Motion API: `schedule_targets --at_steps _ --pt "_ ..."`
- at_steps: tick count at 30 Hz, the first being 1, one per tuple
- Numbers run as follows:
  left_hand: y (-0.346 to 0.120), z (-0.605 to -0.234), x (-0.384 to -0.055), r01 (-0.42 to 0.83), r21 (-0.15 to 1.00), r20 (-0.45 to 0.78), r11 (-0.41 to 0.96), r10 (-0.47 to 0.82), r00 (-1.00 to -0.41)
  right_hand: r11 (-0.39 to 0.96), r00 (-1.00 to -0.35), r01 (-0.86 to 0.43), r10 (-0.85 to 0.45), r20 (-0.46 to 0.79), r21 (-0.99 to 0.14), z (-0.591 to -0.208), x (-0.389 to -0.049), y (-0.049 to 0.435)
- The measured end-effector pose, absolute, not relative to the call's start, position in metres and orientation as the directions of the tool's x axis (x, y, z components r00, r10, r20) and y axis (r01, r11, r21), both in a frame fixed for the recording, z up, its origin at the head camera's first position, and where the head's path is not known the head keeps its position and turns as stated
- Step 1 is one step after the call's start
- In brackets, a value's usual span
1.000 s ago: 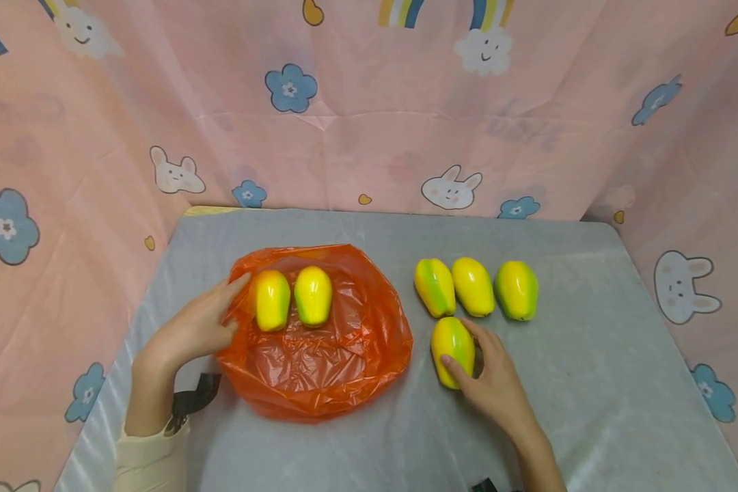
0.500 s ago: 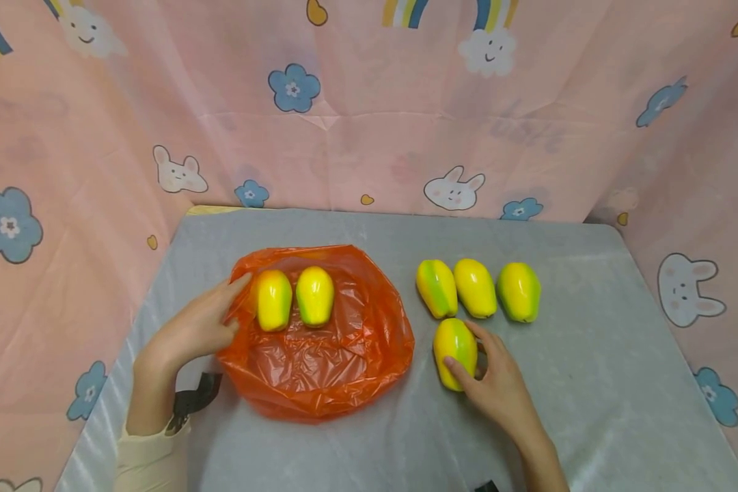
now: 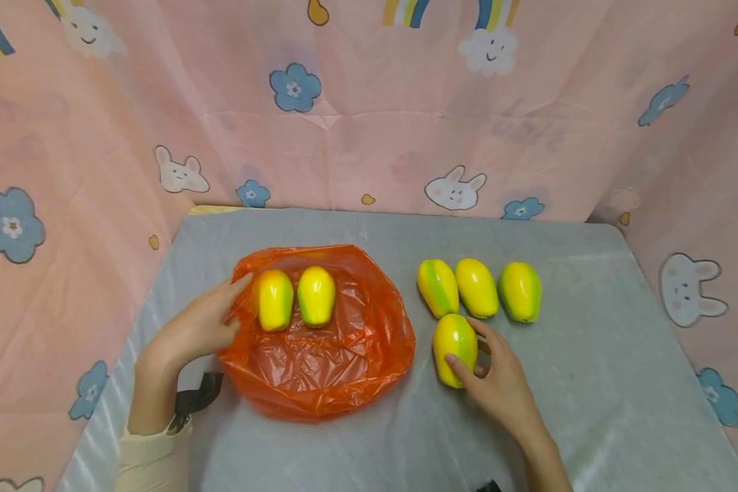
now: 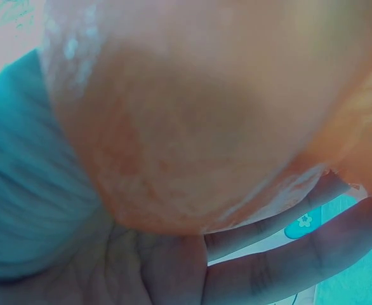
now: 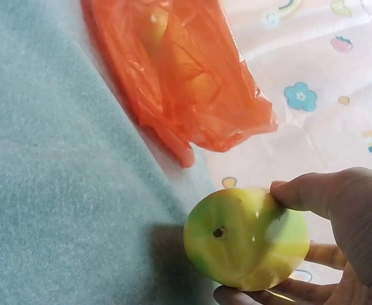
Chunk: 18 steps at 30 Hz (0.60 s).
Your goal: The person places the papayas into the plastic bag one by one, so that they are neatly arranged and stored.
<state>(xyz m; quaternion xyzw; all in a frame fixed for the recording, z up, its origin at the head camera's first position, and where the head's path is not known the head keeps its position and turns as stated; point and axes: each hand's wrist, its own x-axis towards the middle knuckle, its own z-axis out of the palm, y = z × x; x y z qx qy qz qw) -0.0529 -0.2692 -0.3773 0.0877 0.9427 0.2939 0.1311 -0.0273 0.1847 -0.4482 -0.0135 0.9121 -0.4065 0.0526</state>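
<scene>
My right hand (image 3: 495,376) grips a yellow-green papaya (image 3: 449,342), thumb on its near side and fingers round the right. In the right wrist view the papaya (image 5: 237,241) shows its dark stem end, with a shadow on the cloth beside it. To its left lies an orange-red plastic bag (image 3: 313,393), mouth spread wide. Two papayas, a left one (image 3: 275,301) and a right one (image 3: 316,296), sit in the bag. My left hand (image 3: 193,328) holds the bag's left rim; in the left wrist view, bag film (image 4: 192,140) hides much of that hand.
Behind the gripped papaya stand three more papayas: a left one (image 3: 438,288), a middle one (image 3: 476,288) and a right one (image 3: 521,292). Grey cloth (image 3: 590,383) covers the table. A pink patterned curtain (image 3: 357,137) rises at the back and sides.
The papaya in my right hand has shifted very slightly away from me over the last half second. My left hand and the bag keep their places; the head view has drifted a little.
</scene>
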Motion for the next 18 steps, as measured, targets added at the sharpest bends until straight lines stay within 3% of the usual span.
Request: schedule_targets --at_steps 6,18 --pt "-0.268 -0.379 -0.053 0.110 0.584 -0.174 0.805 0.256 -0.951 0.644 -0.991 0.050 -0.063 -0.118 -0.763 -0.442 -0.025 0.185" --pt "-0.268 -0.378 -0.052 0.084 0.579 -0.195 0.811 0.238 -0.952 0.629 -0.993 -0.008 -0.094 -0.066 -0.778 -0.434 -0.031 0.180"
